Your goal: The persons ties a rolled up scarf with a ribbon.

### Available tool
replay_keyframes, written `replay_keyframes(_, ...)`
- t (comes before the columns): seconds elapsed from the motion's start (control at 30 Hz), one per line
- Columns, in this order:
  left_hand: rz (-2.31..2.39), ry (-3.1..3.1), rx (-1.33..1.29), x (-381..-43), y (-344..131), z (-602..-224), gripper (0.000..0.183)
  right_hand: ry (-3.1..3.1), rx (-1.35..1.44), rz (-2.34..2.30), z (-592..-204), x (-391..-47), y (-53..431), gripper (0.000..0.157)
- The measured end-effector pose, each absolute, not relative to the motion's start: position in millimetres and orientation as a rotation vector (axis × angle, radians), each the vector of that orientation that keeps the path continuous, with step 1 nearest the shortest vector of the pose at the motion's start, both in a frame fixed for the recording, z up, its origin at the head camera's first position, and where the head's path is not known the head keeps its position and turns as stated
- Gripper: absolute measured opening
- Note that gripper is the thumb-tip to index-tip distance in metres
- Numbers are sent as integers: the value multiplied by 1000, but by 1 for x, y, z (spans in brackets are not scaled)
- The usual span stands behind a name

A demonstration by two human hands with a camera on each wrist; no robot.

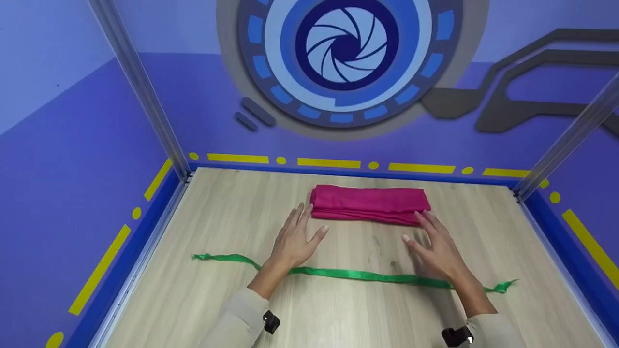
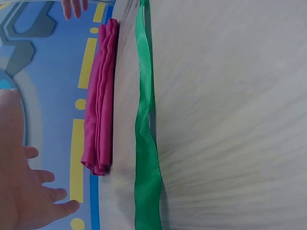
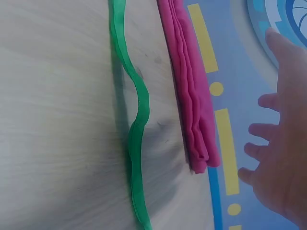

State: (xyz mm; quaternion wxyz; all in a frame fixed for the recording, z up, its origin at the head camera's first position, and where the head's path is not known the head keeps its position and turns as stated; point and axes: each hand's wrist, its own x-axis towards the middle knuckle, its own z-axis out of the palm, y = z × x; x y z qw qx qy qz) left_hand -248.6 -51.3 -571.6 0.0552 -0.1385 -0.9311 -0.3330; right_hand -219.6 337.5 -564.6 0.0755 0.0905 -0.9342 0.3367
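A folded magenta cloth (image 1: 370, 203) lies flat in a long strip toward the back of the wooden table. My left hand (image 1: 295, 244) hovers by its left end, fingers spread and holding nothing. At the opposite end my right hand (image 1: 437, 246) has its fingertips overlapping the cloth's corner in the head view, the thumb stretched inward. Below both wrists a green ribbon (image 1: 358, 275) runs across the table, knotted at each end. Both wrist views show the ribbon (image 2: 146, 158) lying slightly wavy beside the layered edge of the cloth (image 3: 189, 96).
The light wooden tabletop (image 1: 338, 314) is enclosed by blue printed panels (image 1: 184, 106) at the back and sides. Metal posts (image 1: 140, 87) stand at the back corners. A small black device (image 1: 272, 322) is strapped at each wrist over beige sleeves.
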Motion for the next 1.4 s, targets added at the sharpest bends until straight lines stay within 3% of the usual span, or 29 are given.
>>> replay_keyframes(0.63, -1454, -2731, -393, -290, -29, -595, 85, -2724, 159, 1177, -571, -251, 334, 74)
replay_keyframes(1.0, -1465, -2703, -414, -310, -25, -605, 83, -2737, 90, 1204, -581, -268, 341, 78)
replay_keyframes(1.4, -1581, -2675, -257, -326, -14, -613, 80, -2745, -34, 1226, -593, -285, 346, 84)
